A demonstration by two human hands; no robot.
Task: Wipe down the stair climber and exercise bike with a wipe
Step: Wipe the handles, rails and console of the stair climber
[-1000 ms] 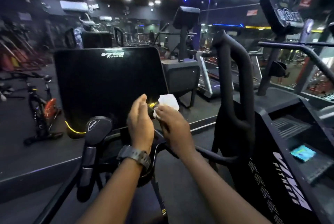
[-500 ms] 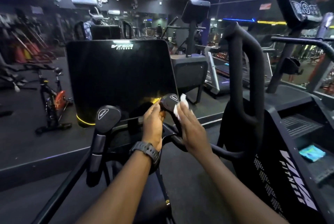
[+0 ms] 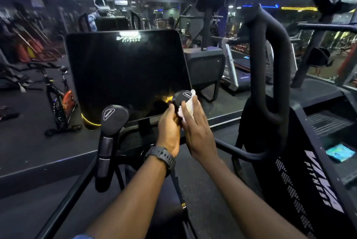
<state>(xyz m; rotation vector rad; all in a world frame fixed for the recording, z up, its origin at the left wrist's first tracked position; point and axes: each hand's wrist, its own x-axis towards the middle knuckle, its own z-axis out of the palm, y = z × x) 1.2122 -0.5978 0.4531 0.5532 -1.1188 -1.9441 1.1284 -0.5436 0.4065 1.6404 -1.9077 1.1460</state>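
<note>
The exercise bike's black console screen stands in front of me, with two upright handle grips below it. My left hand, a dark watch on its wrist, grips the right handle just under its round cap. My right hand presses a crumpled white wipe against that handle's right side with straight fingers. The left handle grip stands free. The black stair climber with white lettering fills the right side.
A tall looped black rail of the stair climber rises just right of my hands. A blue-green packet lies on one of its steps. A spin bike stands on the floor at left; treadmills and other machines are behind the screen.
Both hands have slid down from the handle's top, so its round cap now shows. The wipe moved from the top of the grip to its right side.
</note>
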